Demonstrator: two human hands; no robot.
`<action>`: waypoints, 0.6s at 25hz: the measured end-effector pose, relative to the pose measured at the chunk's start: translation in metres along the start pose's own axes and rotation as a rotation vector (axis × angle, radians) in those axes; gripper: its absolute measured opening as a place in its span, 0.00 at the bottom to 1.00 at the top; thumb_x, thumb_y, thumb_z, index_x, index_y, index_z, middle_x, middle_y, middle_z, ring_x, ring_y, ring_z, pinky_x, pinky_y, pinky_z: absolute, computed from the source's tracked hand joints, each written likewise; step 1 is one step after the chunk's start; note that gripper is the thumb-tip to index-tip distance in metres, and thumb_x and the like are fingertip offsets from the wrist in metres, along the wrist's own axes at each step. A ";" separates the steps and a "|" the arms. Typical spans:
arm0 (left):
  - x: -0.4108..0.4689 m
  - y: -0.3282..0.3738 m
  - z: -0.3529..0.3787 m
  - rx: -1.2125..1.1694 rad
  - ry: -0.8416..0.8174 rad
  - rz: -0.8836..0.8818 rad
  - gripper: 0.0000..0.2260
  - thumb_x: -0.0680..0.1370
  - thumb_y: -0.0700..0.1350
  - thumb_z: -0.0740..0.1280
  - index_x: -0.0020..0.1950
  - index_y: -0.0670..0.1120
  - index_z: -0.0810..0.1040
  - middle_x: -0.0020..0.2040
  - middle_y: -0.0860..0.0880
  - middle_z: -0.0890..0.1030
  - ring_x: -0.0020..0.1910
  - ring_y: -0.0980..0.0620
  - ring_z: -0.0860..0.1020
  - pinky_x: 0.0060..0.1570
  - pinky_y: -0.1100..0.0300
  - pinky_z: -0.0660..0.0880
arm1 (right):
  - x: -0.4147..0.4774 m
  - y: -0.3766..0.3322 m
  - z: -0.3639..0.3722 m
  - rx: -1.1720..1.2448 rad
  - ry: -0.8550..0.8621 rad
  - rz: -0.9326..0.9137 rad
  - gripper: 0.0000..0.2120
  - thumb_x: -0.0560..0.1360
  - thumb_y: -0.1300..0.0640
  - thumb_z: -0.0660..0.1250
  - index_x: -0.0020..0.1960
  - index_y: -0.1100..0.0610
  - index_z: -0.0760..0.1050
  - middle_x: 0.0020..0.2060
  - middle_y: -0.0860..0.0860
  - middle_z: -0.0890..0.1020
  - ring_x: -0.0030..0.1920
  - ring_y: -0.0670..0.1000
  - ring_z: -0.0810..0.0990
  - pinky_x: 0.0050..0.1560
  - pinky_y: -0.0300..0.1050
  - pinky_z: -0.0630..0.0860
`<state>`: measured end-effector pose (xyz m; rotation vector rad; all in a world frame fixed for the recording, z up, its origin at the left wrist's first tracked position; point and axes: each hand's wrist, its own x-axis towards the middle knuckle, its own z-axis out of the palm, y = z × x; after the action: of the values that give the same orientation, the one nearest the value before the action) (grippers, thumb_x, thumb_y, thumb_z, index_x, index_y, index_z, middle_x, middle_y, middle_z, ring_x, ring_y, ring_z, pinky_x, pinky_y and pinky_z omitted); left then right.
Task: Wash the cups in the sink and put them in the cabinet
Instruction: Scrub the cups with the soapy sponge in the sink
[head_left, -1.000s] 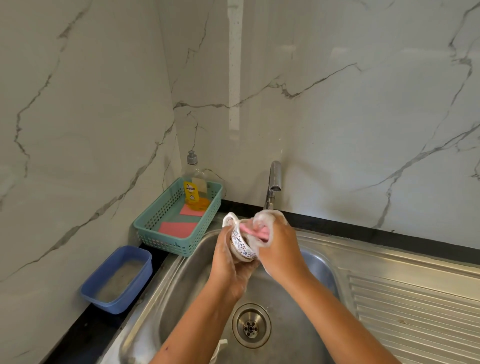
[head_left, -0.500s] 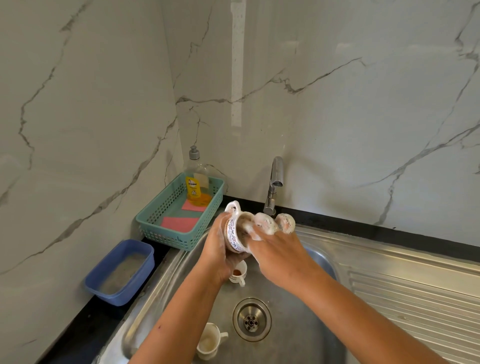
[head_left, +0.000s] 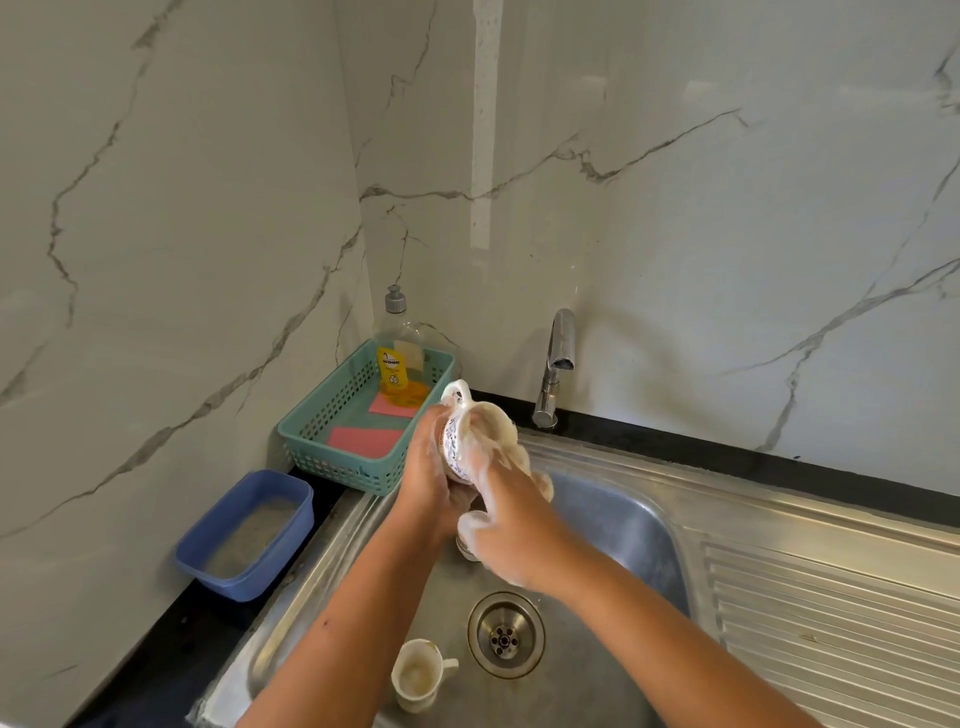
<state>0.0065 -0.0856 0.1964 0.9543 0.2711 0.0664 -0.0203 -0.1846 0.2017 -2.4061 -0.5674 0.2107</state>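
Note:
My left hand (head_left: 428, 480) grips a white cup with a blue pattern (head_left: 456, 441), held on its side over the steel sink (head_left: 613, 519), handle up. My right hand (head_left: 511, 525), covered in foam, presses a soapy sponge (head_left: 501, 436) against the cup's mouth. A plain white cup (head_left: 417, 674) stands upright on the sink floor left of the drain (head_left: 505, 635). Another small cup (head_left: 466, 548) shows partly under my hands. No cabinet is in view.
The tap (head_left: 556, 369) stands behind the sink with no water running. A teal basket (head_left: 332, 452) with a dish soap bottle (head_left: 397, 353) and pink cloths sits at the back left. A blue tub (head_left: 247, 535) rests on the dark counter. The draining board (head_left: 831, 613) lies to the right.
The sponge hand has shifted from inside the cup to over its mouth and side. The camera has tilted down, so the white cup on the sink floor shows fully.

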 end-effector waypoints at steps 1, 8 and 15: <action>0.000 0.001 -0.001 0.013 -0.026 -0.013 0.18 0.80 0.47 0.56 0.33 0.43 0.75 0.25 0.47 0.76 0.24 0.50 0.77 0.27 0.63 0.74 | 0.000 0.006 0.004 -0.234 0.110 -0.082 0.34 0.71 0.63 0.62 0.75 0.52 0.57 0.69 0.51 0.65 0.68 0.55 0.64 0.67 0.54 0.63; 0.007 -0.008 -0.011 0.091 -0.036 0.010 0.13 0.79 0.46 0.58 0.39 0.43 0.77 0.33 0.44 0.78 0.31 0.49 0.78 0.34 0.59 0.75 | 0.006 0.003 0.012 -0.709 0.402 -0.160 0.25 0.57 0.60 0.74 0.54 0.56 0.79 0.49 0.53 0.78 0.49 0.56 0.76 0.45 0.55 0.73; 0.001 -0.018 -0.007 0.046 0.033 0.174 0.09 0.79 0.47 0.61 0.42 0.45 0.75 0.35 0.46 0.78 0.38 0.48 0.77 0.36 0.60 0.75 | 0.003 -0.020 -0.003 0.891 0.101 0.154 0.07 0.76 0.58 0.62 0.53 0.59 0.71 0.48 0.61 0.78 0.49 0.50 0.78 0.51 0.46 0.73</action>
<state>0.0046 -0.0904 0.1773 1.0221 0.2199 0.2361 -0.0239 -0.1710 0.2170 -1.5752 -0.1690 0.3236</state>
